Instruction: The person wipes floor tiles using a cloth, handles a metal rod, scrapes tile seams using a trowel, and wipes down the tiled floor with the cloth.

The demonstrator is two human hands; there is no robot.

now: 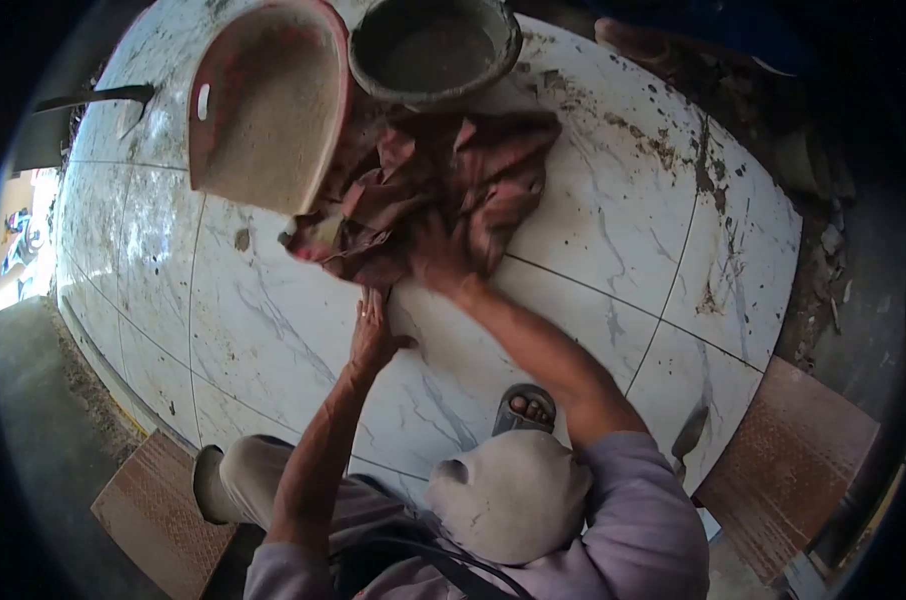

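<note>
A crumpled dark red cloth lies on the white marbled floor tiles. My right hand rests on its near part, fingers spread and partly sunk among the folds. Just short of the cloth's near edge, my left hand is flat on the tile with its fingers stretched forward and thumb out to the side. Its fingertips reach the cloth's edge; whether they touch it I cannot tell. Directly beyond the cloth stands a dark round basin coated in grey, and left of that a dusty red scoop-shaped tub.
A dark curved tool lies at the far left. Dirt and crumbs mark the tiles at upper right, with rubble past their edge. Brown textured tiles lie at right and lower left. My sandaled foot stands close behind my hands.
</note>
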